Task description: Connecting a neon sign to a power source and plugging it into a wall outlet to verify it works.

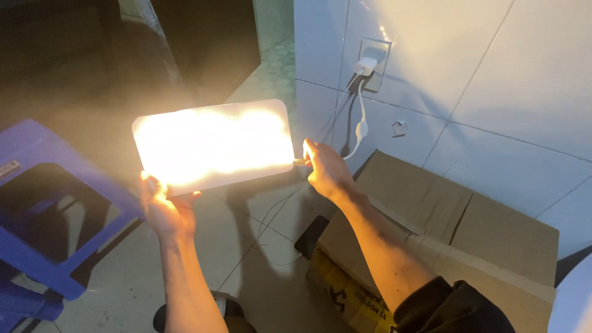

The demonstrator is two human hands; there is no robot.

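Right now I see a flat rectangular light panel with rounded corners [214, 145], glowing bright warm white, held up in the air between both hands above the pale tiled floor [123, 271]. My left hand [165, 206] grips its lower left corner, fingers curled under the edge and thumb up along the side. My right hand [325, 169] is at the panel's right edge, thumb and fingers pinched on the small plug end [300, 162] of a thin white cable [361, 120] where it meets the panel. That cable runs up, past a small inline switch, to a white adapter [366, 65] seated in a wall socket [375, 61] on the white tiled wall. Just right of my right forearm stands a brown cardboard box [450, 228] with its flaps folded shut. A blue plastic stool [55, 203] stands at the left, well apart from the panel. A dark flat object [310, 236] lies on the floor beside the box.
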